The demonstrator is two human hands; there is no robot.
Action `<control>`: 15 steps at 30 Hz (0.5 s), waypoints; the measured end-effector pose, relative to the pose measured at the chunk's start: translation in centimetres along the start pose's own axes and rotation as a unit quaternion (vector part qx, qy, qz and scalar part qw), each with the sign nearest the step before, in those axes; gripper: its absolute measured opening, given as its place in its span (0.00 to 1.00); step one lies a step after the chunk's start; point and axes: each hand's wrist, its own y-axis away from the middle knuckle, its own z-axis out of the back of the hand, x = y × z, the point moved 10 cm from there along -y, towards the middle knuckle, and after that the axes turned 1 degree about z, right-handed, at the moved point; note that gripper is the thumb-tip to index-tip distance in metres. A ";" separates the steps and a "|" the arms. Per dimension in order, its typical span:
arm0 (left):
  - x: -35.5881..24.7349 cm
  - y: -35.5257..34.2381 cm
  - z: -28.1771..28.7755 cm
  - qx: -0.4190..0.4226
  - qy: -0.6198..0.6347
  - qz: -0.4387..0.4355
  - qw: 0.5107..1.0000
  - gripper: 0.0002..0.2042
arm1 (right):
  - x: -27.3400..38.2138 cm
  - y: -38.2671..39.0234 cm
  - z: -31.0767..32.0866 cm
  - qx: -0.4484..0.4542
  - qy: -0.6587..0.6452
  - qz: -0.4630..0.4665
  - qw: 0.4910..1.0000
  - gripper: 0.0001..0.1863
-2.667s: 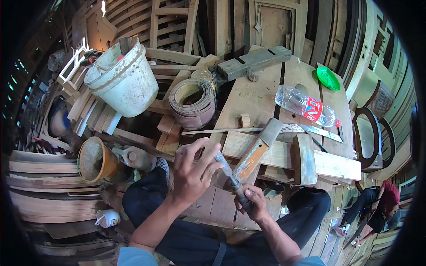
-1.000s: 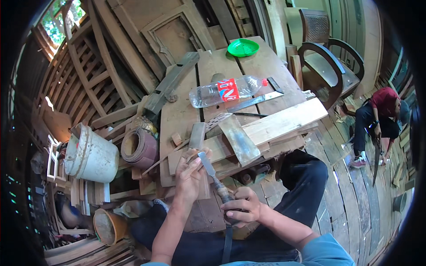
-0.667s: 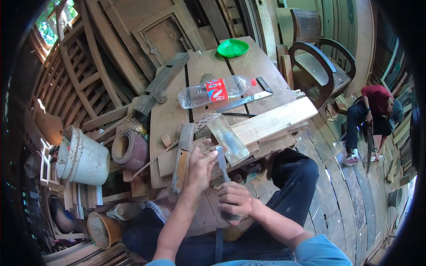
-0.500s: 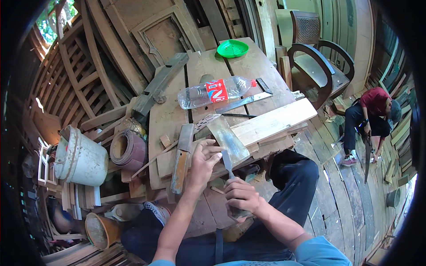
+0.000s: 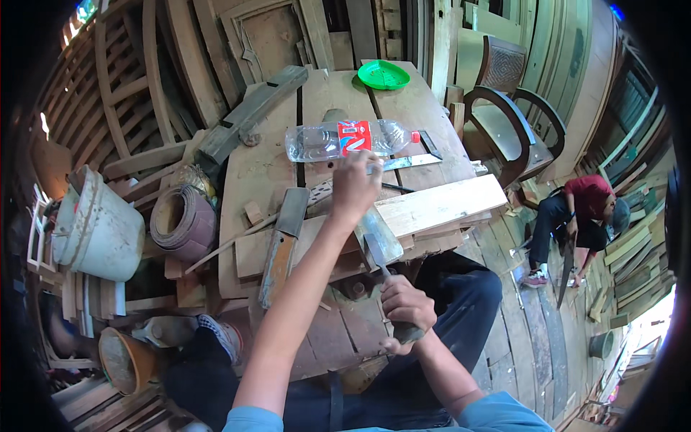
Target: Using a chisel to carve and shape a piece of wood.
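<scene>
Presently, one chisel (image 5: pixel 375 252): in the right hand (image 5: pixel 407 302), fingers wrapped tight about the handle, blade projecting forward and slightly left of them, towards the grey block (image 5: pixel 389 235). Blade and block overlap in view; contact cannot be told. Left hand (image 5: pixel 356 182): raised forward of the right, fingers bent and bunched; whether they pinch anything cannot be told.

Handling, by judgement: modest weight; stiff throughout; not fragile, though the edge would chip if dropped. Flat of the blade probably smooth, slippery if wet; tip probably sharp. Best hold: the handle, behind the blade, as the right fingers have it; the blade's end to be avoided.

Containers:
– Bottle (image 5: pixel 311 146): clear, red cap on, on its side just beyond the left fingers; any liquid not discernible.
– Dish (image 5: pixel 384 75): green, shallow, well beyond the left fingers; contents not made out.
– White bucket (image 5: pixel 115 237): tilted, well left of both hands; inside mostly hidden.
– Orange bucket (image 5: pixel 146 365): far left of the right fingers, nearer the body; greyish interior, contents uncertain.
</scene>
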 end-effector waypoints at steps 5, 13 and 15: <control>0.2 0.5 -3.9 0.066 -0.183 -0.022 0.981 0.23 | 1.3 1.5 0.7 -0.020 0.033 -0.037 0.999 0.09; 0.4 0.4 -4.4 0.093 -0.211 -0.021 0.973 0.25 | -1.8 -1.2 1.4 -0.046 0.009 -0.040 0.998 0.09; 0.2 0.3 -4.3 0.097 -0.212 -0.020 0.972 0.24 | -0.6 -0.2 1.6 -0.050 0.009 -0.062 0.997 0.09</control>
